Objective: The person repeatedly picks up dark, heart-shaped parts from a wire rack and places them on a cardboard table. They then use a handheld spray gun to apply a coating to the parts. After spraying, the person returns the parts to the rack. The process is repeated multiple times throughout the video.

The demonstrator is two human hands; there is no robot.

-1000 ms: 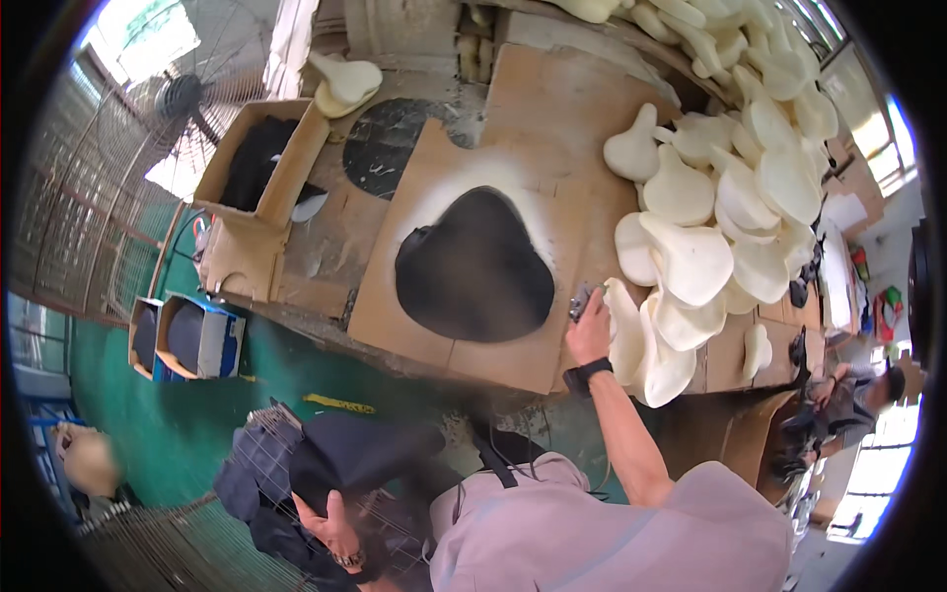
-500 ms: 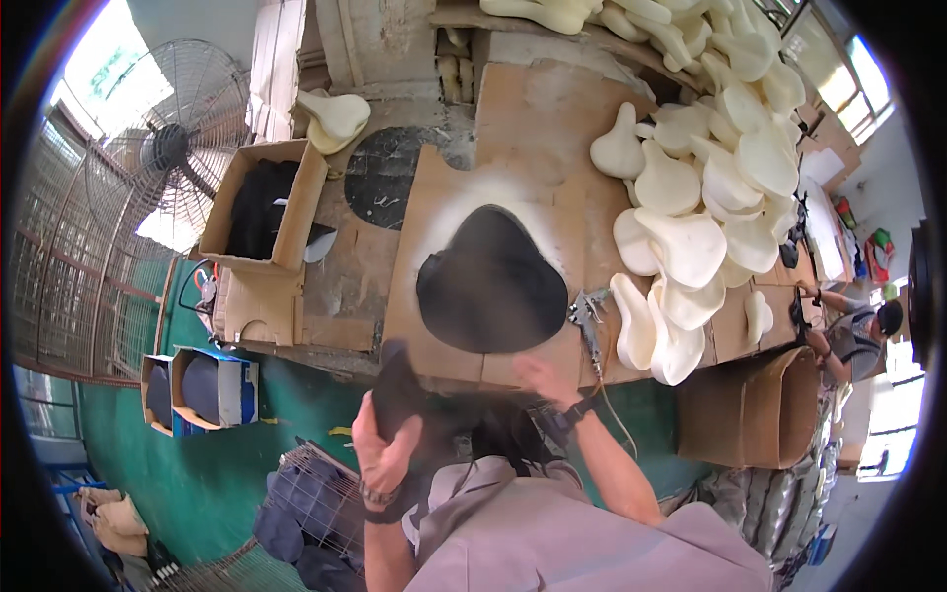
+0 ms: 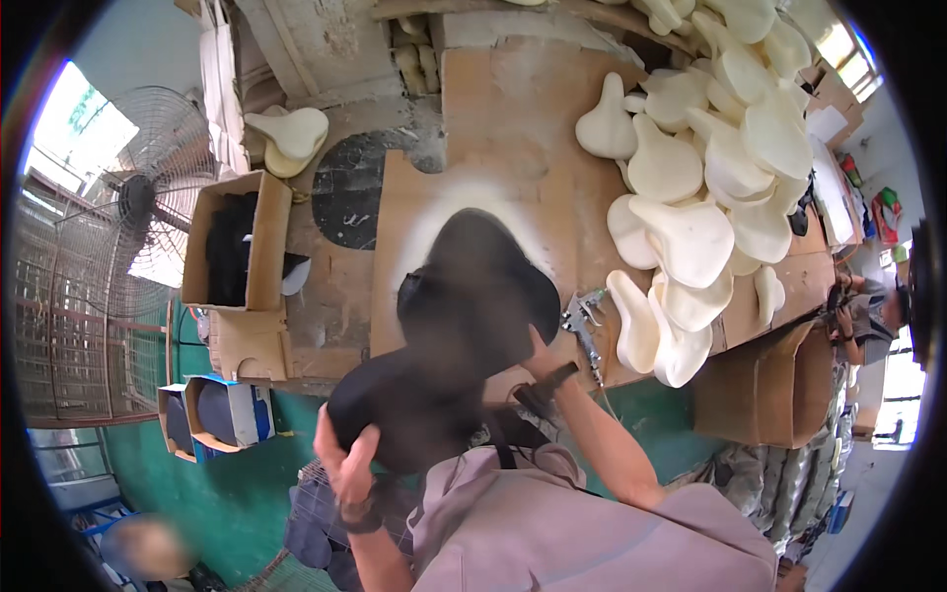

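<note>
Held low in front of me, a black saddle-shaped piece (image 3: 380,409) is pinched between the thumb and fingers of my left hand (image 3: 345,456). A black saddle cover (image 3: 478,232) rests on the cardboard, its narrow end pointing away from me. My right hand (image 3: 540,357) grips its near right edge, with part of the fingers hidden. A dark blur runs between the two black pieces, so their border is unclear. Right of the cover lies a metal spray gun (image 3: 582,324) with a hose.
Many cream foam saddle pads (image 3: 681,237) are heaped on the right. An open box of black pieces (image 3: 254,242) stands left. Cardboard (image 3: 503,109) with a whitish sprayed patch covers the table. A wire fan (image 3: 138,202) and a large carton (image 3: 760,395) flank it. Another person (image 3: 873,311) works far right.
My left hand has swung the held black piece round, so its broad side faces up and nearer the table. My right hand has moved up onto the cover's edge. The view has shifted.
</note>
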